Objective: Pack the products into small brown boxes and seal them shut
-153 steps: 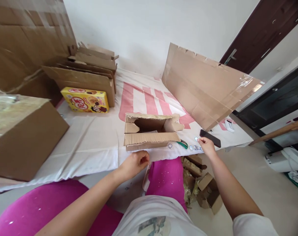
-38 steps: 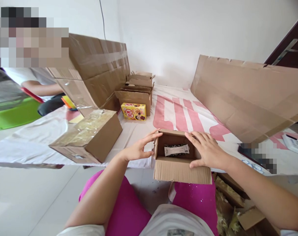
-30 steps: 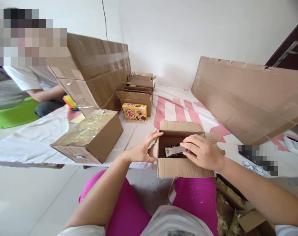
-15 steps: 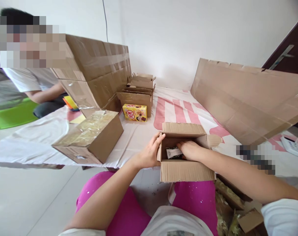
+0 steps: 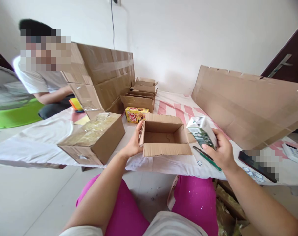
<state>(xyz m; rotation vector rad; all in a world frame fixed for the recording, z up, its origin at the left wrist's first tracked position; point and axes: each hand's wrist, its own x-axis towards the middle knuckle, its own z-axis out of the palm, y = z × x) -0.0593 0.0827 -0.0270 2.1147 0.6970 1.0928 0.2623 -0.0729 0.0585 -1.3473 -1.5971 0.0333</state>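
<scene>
An open cardboard box (image 5: 167, 149) with its flaps folded out stands on the table in front of me, and nothing shows inside it. My left hand (image 5: 134, 142) grips the box's left end, with the fingers around the side flap. To the right of the box, my right hand (image 5: 220, 149) holds a small green and white carton (image 5: 203, 132) above the table. Under that carton lies a green utility knife (image 5: 209, 159). Behind the open box, a yellow snack box (image 5: 133, 115) stands upright, partly covered by the flap.
A taped cardboard box (image 5: 97, 139) sits at left, before a stack of large cartons (image 5: 104, 72). Several open boxes (image 5: 144, 88) line the back. A large cardboard panel (image 5: 247, 105) leans at right, near a phone (image 5: 256, 165). A person (image 5: 45, 78) sits at far left.
My right hand has come out of the box to the right with the green and white carton. The open box has shifted left and back, with my left hand still on it.
</scene>
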